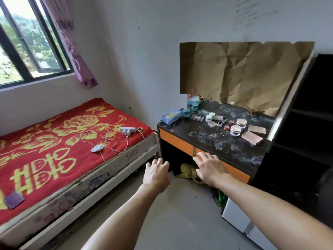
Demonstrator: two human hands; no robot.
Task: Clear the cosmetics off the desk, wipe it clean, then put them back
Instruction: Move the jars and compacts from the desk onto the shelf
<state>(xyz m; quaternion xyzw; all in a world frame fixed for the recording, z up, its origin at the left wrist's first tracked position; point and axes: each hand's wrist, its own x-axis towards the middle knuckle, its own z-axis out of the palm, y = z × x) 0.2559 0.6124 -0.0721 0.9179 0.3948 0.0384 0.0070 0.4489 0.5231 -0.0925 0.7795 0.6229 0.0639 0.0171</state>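
Brown paper [241, 73] hides whatever stands behind my desk [207, 139]. Under the desk, at six o'clock from the cosmetics [216, 121], something yellow [187, 171] lies half hidden by my right hand [210, 168]. Both hands are open and empty, fingers spread; the left hand [156, 175] hangs before the dark recess.

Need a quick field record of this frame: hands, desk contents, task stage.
left hand: open, empty, in the air short of the desk
right hand: open, empty, over the orange drawer front
desk: dark marbled top, cosmetics not yet cleared
cosmetics: teal jar, clear jars, pink compacts
wipes pack: at the desk's left rear corner
task stage: not started
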